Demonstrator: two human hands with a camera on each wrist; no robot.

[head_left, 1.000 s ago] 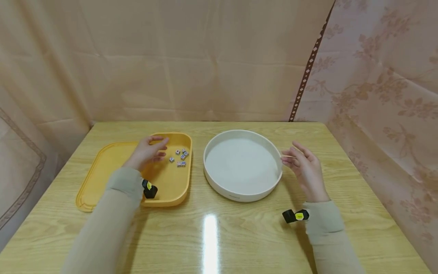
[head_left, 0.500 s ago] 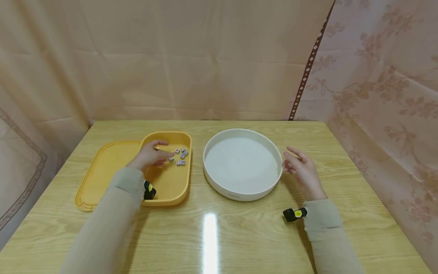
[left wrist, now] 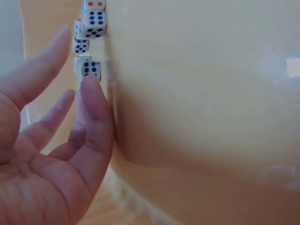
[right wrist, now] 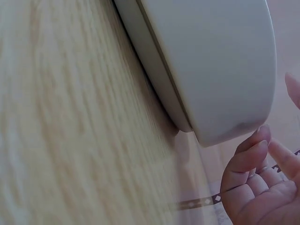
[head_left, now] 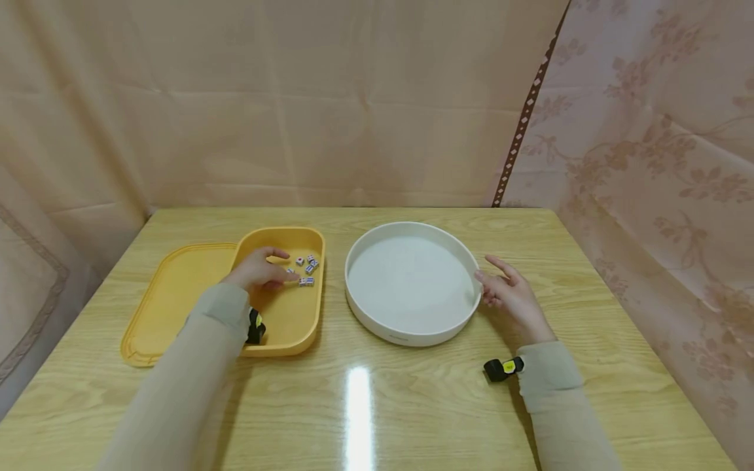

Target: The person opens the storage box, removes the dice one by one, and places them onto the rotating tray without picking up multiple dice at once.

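The bench (head_left: 424, 405) gives level footing, so the round dish (head_left: 412, 281) stands flat and steady between the hands. To its left sits the yellow box (head_left: 294, 320), whose walls presumably keep small pieces from straying; its lid (head_left: 171, 294) lies flat on the left, leaving the box uncovered for reaching in. The right hand (head_left: 515, 297) is by the dish's right rim, a spot that would suit steadying it; its grip is loosely bent around nothing visible, contact uncertain. The left hand (head_left: 256, 269) dips into the box, grip wide, a fingertip right at the nearest of the dice (head_left: 309, 269), which lie toward the box's right wall.
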